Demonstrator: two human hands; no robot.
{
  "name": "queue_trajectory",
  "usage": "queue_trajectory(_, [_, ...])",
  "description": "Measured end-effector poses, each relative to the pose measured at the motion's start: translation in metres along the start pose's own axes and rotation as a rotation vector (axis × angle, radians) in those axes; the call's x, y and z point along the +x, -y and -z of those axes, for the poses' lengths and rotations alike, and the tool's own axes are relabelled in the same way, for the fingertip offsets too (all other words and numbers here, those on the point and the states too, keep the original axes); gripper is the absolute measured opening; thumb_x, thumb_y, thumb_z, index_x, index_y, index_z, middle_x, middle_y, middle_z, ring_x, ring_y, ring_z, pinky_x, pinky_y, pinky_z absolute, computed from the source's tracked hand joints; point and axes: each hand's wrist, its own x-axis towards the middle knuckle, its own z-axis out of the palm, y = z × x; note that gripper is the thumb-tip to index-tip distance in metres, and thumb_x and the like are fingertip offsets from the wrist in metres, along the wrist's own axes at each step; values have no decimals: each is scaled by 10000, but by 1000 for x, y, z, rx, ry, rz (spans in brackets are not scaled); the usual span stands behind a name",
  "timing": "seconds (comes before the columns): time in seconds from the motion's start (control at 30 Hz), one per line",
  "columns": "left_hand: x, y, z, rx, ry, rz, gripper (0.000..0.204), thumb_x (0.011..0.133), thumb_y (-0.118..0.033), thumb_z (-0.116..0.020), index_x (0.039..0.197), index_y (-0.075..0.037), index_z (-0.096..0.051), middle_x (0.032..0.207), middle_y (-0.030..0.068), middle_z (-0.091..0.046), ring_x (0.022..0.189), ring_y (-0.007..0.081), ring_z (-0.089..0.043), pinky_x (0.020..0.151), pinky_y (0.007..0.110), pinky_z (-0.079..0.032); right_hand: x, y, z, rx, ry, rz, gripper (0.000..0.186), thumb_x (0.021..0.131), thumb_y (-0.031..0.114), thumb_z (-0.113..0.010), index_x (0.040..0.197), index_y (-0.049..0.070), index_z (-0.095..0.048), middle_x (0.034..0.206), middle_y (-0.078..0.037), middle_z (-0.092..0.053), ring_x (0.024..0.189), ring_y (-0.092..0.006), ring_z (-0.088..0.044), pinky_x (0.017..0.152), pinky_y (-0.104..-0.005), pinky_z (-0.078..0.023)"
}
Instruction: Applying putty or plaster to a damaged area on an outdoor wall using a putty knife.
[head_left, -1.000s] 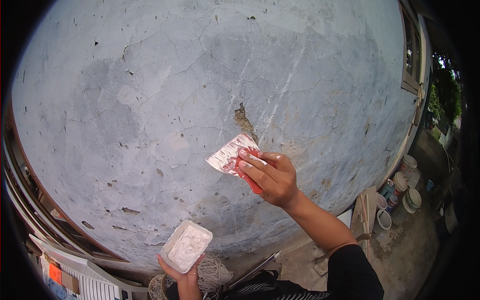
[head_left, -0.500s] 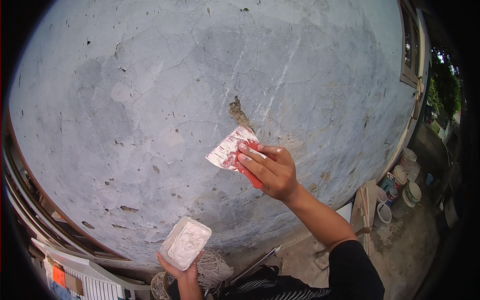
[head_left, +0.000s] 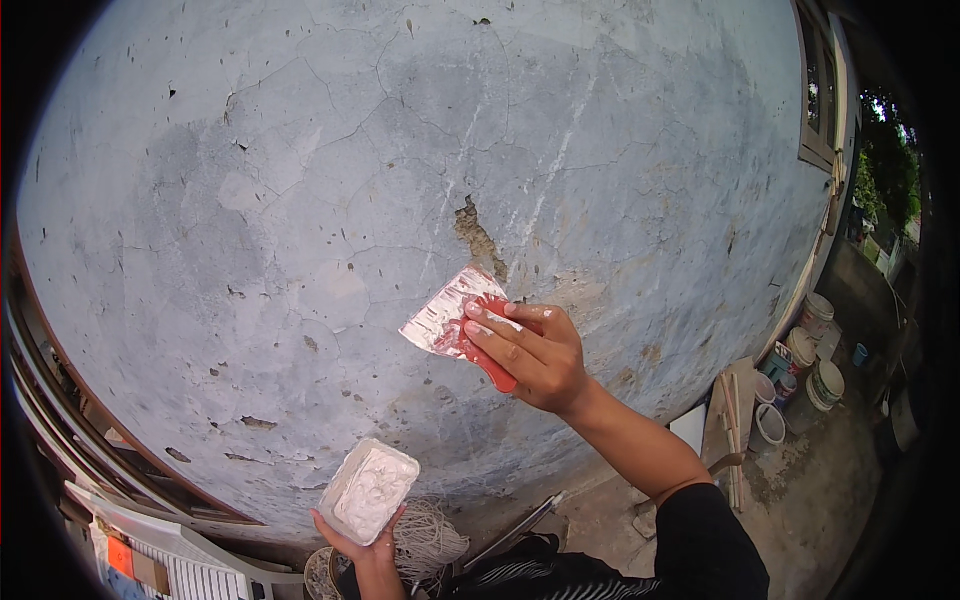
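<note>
My right hand grips a red putty knife, its wide blade smeared with white paste. Fingers lie spread over the back of the blade. The blade is at the grey-blue wall, just below a chipped patch of bare brown plaster; whether its edge touches the wall I cannot tell. Lower down, my left hand holds a rectangular white tub from beneath, tilted so the white paste inside shows. The left fingers curl round the tub's sides.
Thin cracks and small chips mark the wall. Several buckets stand on the ground at right, near leaning wooden strips. A bundle of pale string lies beyond the left hand. A white plastic chair is at lower left; a window frame is upper right.
My right hand with the putty knife has moved slightly down and left, leaving more of the chipped patch in sight. The left hand and tub stay nearly in place.
</note>
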Motion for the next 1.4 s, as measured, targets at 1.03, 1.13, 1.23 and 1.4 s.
queue_trajectory(1.03, [-4, 6, -3, 20, -9, 11, 969, 912, -829, -376, 1584, -131, -388, 1507, 219, -544, 1188, 520, -648, 684, 707, -618, -22, 12, 2, 24, -5, -157, 416, 811, 98, -778, 1226, 115, -765, 1246, -36, -768, 982, -210, -673, 865, -333, -519])
queue_trajectory(1.13, [-7, 6, -6, 11, 14, 13, 971, 911, -830, -382, 1583, -130, -388, 1499, 219, -550, 1182, 519, -652, 676, 707, -620, -20, 19, 6, 61, -37, -155, 435, 804, 92, -782, 1238, 117, -758, 1255, -35, -764, 992, -225, -671, 860, -341, -520])
queue_trajectory(1.23, [-8, 6, -7, 13, -12, -1, 975, 912, -827, -385, 1581, -118, -387, 1496, 225, -549, 1163, 523, -661, 664, 705, -624, -21, 4, -1, 27, -5, -163, 441, 805, 90, -783, 1244, 112, -755, 1244, -36, -767, 994, -230, -668, 864, -339, -523])
queue_trajectory(1.4, [-6, 6, -5, -6, 12, 3, 983, 910, -826, -392, 1582, -109, -382, 1497, 236, -543, 1153, 529, -663, 662, 706, -626, -21, 16, 7, 79, 1, -179, 461, 809, 76, -769, 1268, 88, -740, 1231, -59, -769, 957, -245, -669, 853, -346, -530])
